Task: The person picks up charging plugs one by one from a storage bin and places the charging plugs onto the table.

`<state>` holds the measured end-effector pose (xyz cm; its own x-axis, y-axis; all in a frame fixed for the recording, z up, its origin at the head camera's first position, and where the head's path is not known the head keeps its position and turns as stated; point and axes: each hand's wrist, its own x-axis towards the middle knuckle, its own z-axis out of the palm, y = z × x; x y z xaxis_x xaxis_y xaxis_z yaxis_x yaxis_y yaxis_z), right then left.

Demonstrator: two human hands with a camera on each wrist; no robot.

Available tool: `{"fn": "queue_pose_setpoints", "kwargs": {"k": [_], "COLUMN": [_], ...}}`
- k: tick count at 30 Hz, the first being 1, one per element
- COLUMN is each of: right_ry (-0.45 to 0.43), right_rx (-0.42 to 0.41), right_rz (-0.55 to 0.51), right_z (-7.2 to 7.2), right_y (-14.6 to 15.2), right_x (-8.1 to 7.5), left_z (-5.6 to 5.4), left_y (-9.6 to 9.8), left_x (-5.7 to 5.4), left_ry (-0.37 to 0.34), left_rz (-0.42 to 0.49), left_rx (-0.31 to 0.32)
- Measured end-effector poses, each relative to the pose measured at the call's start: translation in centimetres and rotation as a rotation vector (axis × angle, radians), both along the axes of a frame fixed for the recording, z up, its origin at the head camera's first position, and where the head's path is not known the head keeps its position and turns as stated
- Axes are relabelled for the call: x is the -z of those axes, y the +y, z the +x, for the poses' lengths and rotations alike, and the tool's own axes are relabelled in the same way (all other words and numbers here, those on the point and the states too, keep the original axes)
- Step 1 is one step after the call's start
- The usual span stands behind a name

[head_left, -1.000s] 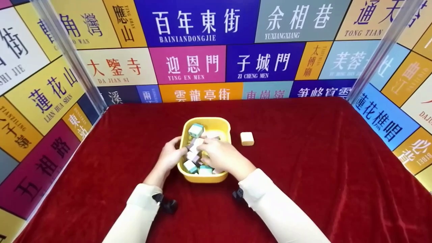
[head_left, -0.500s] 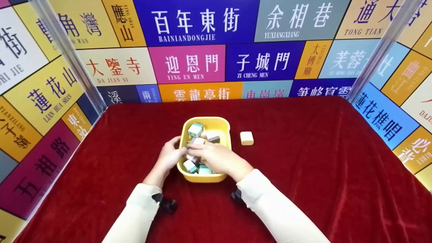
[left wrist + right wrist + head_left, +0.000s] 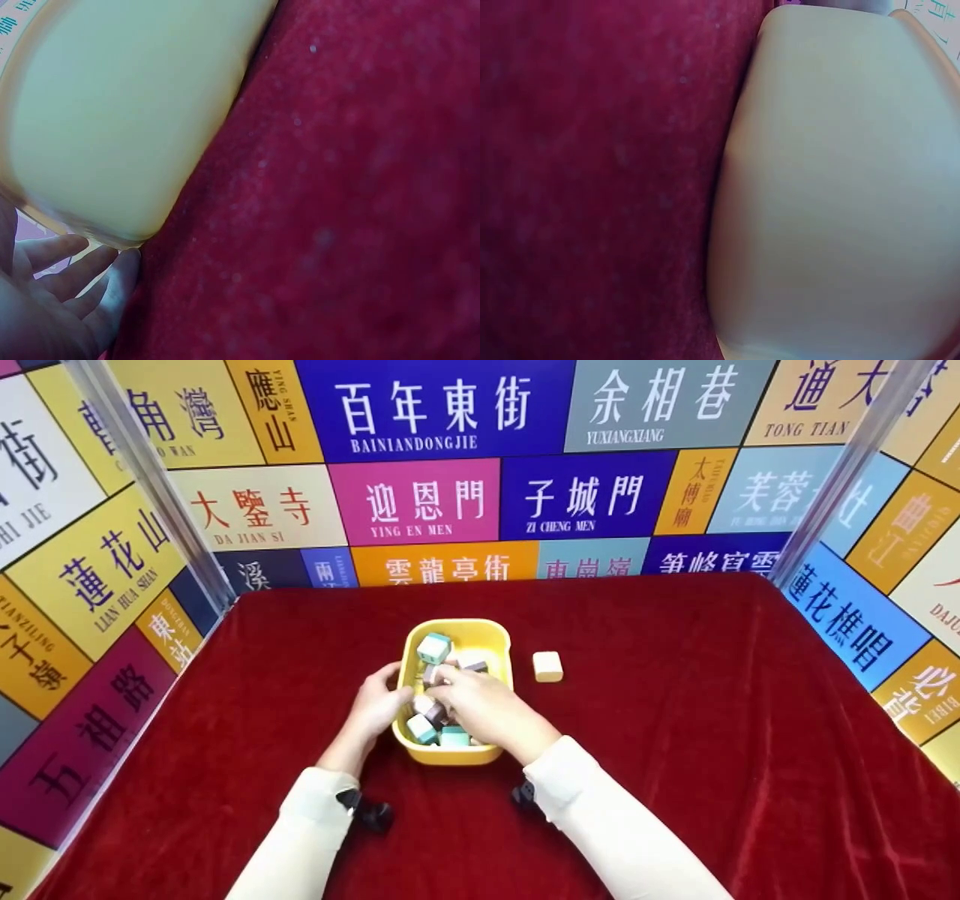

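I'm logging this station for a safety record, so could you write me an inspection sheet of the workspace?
Surface: red cloth, creased toward the right.
Job's things: yellow bin holding mixed blocks, some teal-and-white, some grey-and-white; one cream block lies on the cloth, right of the bin and apart from it.
Clutter: nothing seen.
Hands: left hand grips the bin's left wall, thumb over the rim; right hand reaches in among the blocks, but whether it holds one is unclear.
Cables: nothing seen.
Surroundings: colourful panels with Chinese lettering behind and at both sides; upright posts at the far corners.
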<state>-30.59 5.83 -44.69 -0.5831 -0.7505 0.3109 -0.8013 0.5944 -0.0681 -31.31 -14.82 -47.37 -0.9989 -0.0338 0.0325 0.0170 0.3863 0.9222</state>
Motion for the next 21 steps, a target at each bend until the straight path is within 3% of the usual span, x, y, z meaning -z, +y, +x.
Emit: {"fn": "queue_pose_setpoints", "kwargs": {"k": [8, 21], "right_ry": [-0.043, -0.053], "right_rx": [0.05, 0.091], "right_rz": [0.037, -0.002], "right_z": [0.34, 0.12], "right_y": [0.16, 0.23], "right_x": [-0.16, -0.02], "left_z": [0.02, 0.01], "left_y": [-0.04, -0.05], "left_x": [-0.03, 0.0], "left_ry": [-0.006, -0.004], "left_rz": [0.012, 0.013], "left_rx": [0.004, 0.005]}}
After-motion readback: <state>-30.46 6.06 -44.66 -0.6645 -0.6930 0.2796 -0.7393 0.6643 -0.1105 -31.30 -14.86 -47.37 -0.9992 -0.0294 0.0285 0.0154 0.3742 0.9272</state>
